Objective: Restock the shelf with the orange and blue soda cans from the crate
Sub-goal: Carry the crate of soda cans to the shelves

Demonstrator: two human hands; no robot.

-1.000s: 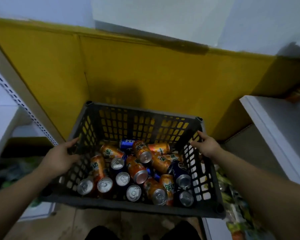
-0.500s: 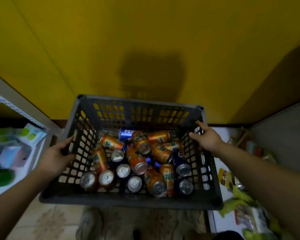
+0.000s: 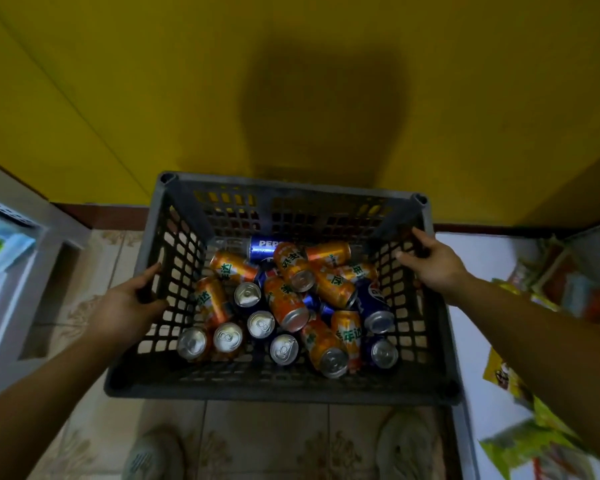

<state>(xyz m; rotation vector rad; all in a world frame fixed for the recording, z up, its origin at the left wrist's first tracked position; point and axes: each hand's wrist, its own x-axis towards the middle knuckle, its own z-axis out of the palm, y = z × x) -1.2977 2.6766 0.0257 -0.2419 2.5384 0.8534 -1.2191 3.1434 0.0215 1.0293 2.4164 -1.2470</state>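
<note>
Gripping crate, tiled floor beneath, yellow wall ahead

One dark grey plastic lattice crate is carrying roughly nine orange aluminium soda cans, at least four blue aluminium soda cans and five upright silver-topped cans of unclear colour. Two hands, the left hand and the right hand, are gripping it.

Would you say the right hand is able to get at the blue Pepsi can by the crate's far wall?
Probably yes. The crate is open-topped and the blue Pepsi can lies mostly uncovered, but the right hand grips the crate's side wall and must let go first.
</note>
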